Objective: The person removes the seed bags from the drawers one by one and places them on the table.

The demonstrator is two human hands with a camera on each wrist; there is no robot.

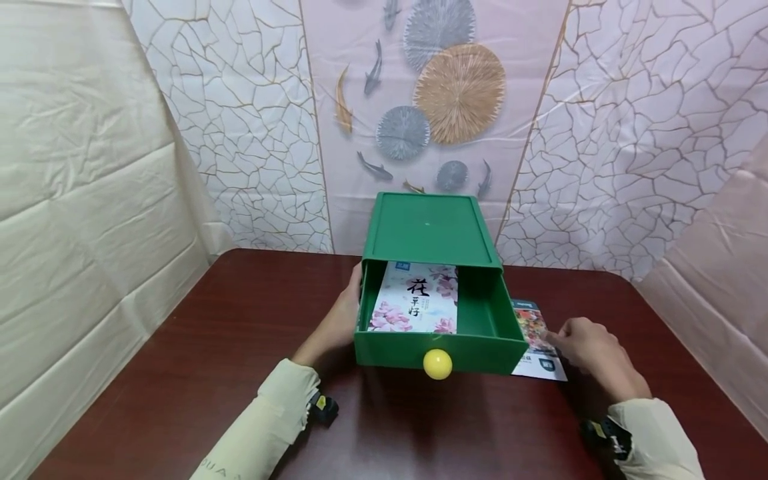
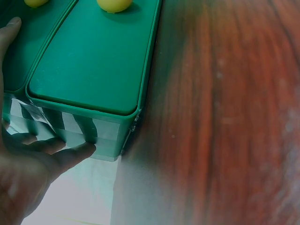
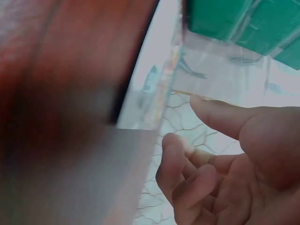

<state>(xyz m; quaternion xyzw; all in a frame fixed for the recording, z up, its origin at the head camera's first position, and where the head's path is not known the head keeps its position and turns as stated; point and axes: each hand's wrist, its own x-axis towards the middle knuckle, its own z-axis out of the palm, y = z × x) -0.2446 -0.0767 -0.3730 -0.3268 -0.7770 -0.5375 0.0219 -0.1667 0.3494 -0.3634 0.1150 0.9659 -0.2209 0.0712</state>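
Observation:
A green drawer cabinet (image 1: 427,230) stands mid-table, its top drawer (image 1: 390,349) pulled out. Inside the drawer, toward its left, lies a white packet (image 1: 435,312) printed with pink blossoms. My left hand (image 1: 341,317) rests against the cabinet's left side; the left wrist view shows its extended fingers (image 2: 75,156) touching the side, with the thumb near the front. Right of the cabinet, a colourful printed packet (image 1: 540,363) lies on the table, partly hidden by the drawer. Just beside it is my right hand (image 1: 594,350), fingers bent loosely; thumb and fingertips stand apart in the right wrist view.
A yellow knob (image 1: 437,364) juts from the drawer front. The dark red wooden table (image 1: 240,347) ends at a patterned cloth backdrop (image 1: 258,133). Pale cloth (image 1: 78,200) hangs at the left and right sides.

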